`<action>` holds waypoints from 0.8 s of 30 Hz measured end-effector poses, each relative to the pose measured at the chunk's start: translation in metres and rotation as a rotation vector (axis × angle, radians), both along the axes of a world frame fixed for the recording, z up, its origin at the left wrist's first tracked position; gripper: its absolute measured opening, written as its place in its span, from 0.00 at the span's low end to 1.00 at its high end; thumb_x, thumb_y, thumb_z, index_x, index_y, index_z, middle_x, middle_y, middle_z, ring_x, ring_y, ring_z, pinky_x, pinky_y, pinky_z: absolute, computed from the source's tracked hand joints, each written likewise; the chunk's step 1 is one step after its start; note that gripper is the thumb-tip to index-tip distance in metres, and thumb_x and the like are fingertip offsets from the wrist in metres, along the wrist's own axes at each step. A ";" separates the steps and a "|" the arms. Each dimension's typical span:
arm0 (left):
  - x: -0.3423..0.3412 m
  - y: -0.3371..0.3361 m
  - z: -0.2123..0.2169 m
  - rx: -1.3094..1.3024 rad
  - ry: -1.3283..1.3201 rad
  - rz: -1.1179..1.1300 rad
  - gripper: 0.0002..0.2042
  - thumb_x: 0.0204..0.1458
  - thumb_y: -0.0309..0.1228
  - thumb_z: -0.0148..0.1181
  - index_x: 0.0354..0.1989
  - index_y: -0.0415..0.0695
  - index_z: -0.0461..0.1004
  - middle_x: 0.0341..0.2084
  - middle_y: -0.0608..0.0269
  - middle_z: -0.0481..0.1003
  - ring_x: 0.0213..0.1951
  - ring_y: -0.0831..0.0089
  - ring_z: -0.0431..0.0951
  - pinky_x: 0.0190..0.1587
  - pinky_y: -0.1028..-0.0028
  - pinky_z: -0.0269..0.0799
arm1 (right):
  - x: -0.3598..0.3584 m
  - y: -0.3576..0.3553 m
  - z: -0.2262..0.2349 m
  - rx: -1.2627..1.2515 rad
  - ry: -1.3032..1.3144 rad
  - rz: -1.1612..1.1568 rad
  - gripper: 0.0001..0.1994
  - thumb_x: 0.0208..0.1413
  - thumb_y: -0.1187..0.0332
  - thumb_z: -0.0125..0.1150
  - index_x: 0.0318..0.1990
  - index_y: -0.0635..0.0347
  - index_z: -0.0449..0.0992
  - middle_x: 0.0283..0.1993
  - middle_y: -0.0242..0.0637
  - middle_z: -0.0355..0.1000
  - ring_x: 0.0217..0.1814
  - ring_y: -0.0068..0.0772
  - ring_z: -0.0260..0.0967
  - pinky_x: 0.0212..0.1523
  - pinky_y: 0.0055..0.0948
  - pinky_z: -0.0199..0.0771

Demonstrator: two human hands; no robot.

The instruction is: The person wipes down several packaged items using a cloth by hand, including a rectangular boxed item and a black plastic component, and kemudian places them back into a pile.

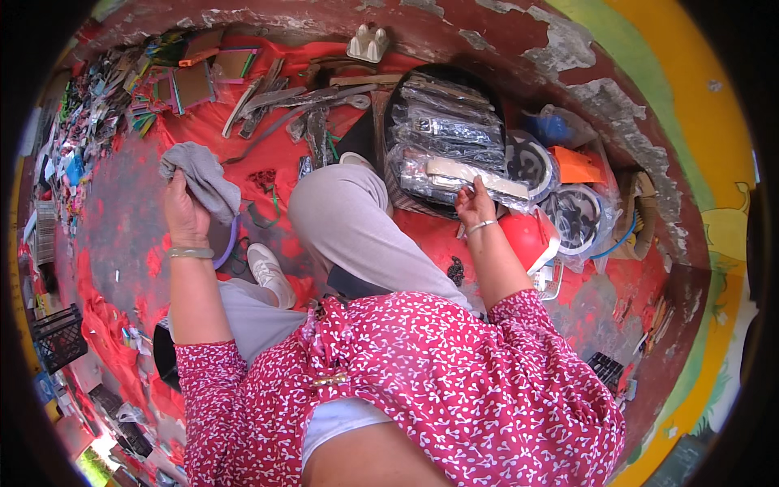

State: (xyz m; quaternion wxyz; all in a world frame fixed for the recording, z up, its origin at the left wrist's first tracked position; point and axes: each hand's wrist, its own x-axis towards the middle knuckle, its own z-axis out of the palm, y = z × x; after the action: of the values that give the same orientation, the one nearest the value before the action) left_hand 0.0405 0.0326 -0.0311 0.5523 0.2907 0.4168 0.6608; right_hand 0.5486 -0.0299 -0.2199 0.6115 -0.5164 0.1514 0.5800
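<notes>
Holds a rumpled grey cloth (204, 178) in the left hand (187, 215), out at the left and well apart from the packages; lets the cloth droop rightward from the grip. Points the left forearm almost straight toward the far side, with a pale green bangle (191, 252) around the wrist. Rests the right hand (477, 204) at the near edge of a clear-wrapped cream strap (479, 175), atop dark plastic-wrapped packages (454, 128) in a black container (462, 73). Bends the right fingers against the strap; cannot tell whether pinching or merely touching. Angles the right forearm slightly leftward, with a silver bangle (480, 227) at the wrist, just left of a red rounded object (526, 238).
</notes>
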 end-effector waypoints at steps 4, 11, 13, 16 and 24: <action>0.002 0.002 -0.006 -0.001 0.019 -0.037 0.12 0.58 0.32 0.43 0.45 0.38 0.67 0.37 0.56 0.72 0.37 0.63 0.74 0.42 0.64 0.71 | -0.014 0.024 -0.014 -0.063 -0.103 0.156 0.18 0.53 0.50 0.53 0.35 0.57 0.64 0.25 0.35 0.67 0.21 0.31 0.66 0.16 0.25 0.62; 0.007 0.004 -0.008 -0.034 0.066 -0.089 0.13 0.57 0.33 0.42 0.45 0.39 0.65 0.36 0.55 0.73 0.35 0.61 0.74 0.39 0.62 0.72 | -0.013 0.011 -0.044 -0.355 -0.525 0.490 0.14 0.55 0.59 0.47 0.38 0.62 0.67 0.17 0.35 0.65 0.19 0.35 0.68 0.17 0.34 0.66; 0.010 0.005 -0.010 -0.042 0.065 -0.110 0.13 0.57 0.33 0.42 0.45 0.39 0.66 0.36 0.55 0.73 0.35 0.61 0.74 0.39 0.63 0.72 | 0.004 0.010 -0.055 -0.410 -1.406 0.830 0.19 0.51 0.59 0.49 0.48 0.56 0.66 0.39 0.43 0.68 0.44 0.38 0.66 0.41 0.43 0.67; 0.009 -0.001 -0.009 -0.033 0.080 -0.115 0.13 0.57 0.33 0.43 0.45 0.38 0.66 0.36 0.56 0.73 0.35 0.63 0.74 0.39 0.64 0.72 | -0.006 0.025 0.011 -0.505 -1.739 0.970 0.26 0.50 0.52 0.50 0.57 0.46 0.60 0.60 0.47 0.53 0.62 0.45 0.50 0.55 0.47 0.57; 0.016 -0.003 -0.005 -0.049 0.103 -0.137 0.13 0.56 0.34 0.47 0.44 0.38 0.66 0.36 0.57 0.72 0.35 0.65 0.73 0.39 0.67 0.71 | -0.021 0.031 -0.005 -0.759 -1.482 1.302 0.36 0.49 0.40 0.47 0.65 0.36 0.45 0.68 0.54 0.30 0.69 0.58 0.30 0.60 0.51 0.48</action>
State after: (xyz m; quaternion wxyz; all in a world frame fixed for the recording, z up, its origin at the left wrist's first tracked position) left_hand 0.0569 0.0291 -0.0361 0.5812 0.3385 0.4397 0.5952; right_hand 0.5273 0.0013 -0.2253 -0.0795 -0.8806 -0.3944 0.2504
